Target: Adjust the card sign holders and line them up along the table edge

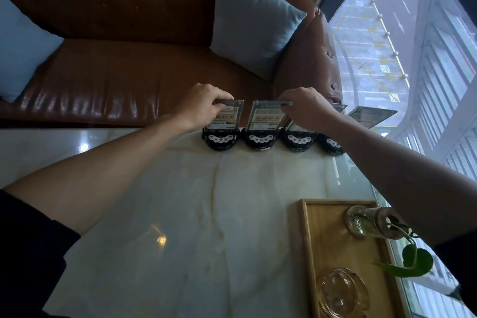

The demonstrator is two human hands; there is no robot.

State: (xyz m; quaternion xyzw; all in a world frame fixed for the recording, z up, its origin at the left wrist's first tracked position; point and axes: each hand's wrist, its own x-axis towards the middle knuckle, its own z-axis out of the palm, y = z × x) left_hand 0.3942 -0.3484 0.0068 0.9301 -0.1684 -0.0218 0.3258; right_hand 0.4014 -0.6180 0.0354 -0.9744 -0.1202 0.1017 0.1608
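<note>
Several card sign holders with black rounded bases stand in a row along the far edge of the pale marble table [180, 214]. My left hand [201, 107] pinches the top of the leftmost holder [223, 124]. My right hand [307, 108] grips the top right corner of the second holder [264, 119]. Behind my right hand and forearm stand a third holder [299, 140] and a fourth holder [333, 144], both partly hidden. The fourth holder's clear card [371, 115] leans away to the right.
A brown leather sofa [129, 72] with light blue cushions [254, 20] sits just beyond the table edge. A wooden tray [309, 253] at the near right holds a glass bottle with a green plant [366, 222] and a glass ashtray [340, 292]. A window runs along the right.
</note>
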